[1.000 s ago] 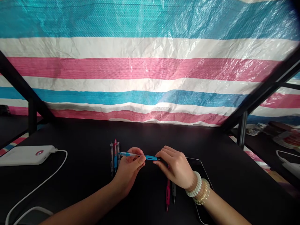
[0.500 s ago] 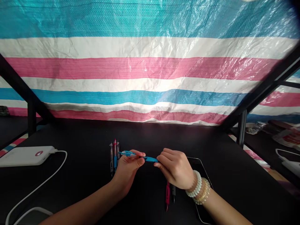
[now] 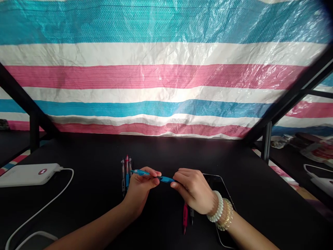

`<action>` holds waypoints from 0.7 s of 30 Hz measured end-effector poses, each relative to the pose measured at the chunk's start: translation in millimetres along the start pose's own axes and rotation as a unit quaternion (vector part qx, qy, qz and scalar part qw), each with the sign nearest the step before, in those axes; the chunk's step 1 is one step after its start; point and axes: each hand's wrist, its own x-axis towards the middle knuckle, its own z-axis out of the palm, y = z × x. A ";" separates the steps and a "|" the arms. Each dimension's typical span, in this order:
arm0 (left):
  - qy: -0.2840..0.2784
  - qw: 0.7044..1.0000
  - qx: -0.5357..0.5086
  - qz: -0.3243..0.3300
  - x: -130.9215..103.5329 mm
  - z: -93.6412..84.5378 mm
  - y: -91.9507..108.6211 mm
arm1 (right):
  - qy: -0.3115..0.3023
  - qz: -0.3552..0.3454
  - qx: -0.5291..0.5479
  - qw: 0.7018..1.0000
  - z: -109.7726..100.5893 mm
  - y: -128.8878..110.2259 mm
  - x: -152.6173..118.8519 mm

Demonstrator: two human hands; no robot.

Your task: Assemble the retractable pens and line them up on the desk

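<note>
Both hands hold one blue pen (image 3: 165, 179) level above the black table (image 3: 91, 152). My left hand (image 3: 142, 189) pinches the pen's left, clip end with thumb and fingers. The fingertips of my right hand (image 3: 194, 191) grip the pen's blue right end. Bead bracelets sit on the right wrist. A small row of pens (image 3: 126, 172) lies on the table just left of the left hand. A red pen (image 3: 185, 217) and a dark pen (image 3: 191, 216) lie under the right hand, partly hidden by it.
A dark phone (image 3: 221, 187) lies flat under my right wrist. A white power bank (image 3: 28, 173) with a white cable (image 3: 49, 201) rests at the left. A striped tarp (image 3: 166, 76) hangs behind the table. Black frame posts (image 3: 265, 146) stand at both sides.
My hands have drawn a little closer together along the blue pen, and the pen has tilted slightly, its right end lower. Nothing else on the table has moved.
</note>
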 end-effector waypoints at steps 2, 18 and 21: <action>0.001 1.000 0.002 0.001 -0.4 0.5 0.7 | -0.005 0.013 0.010 1.000 0.9 0.3 0.2; -0.068 0.990 0.067 0.100 5.2 -4.6 0.5 | -0.023 0.133 0.032 0.990 -8.6 -23.7 -3.5; -0.102 0.984 0.069 0.126 7.7 -6.7 2.6 | 0.008 0.185 0.075 0.980 0.6 -35.3 -10.0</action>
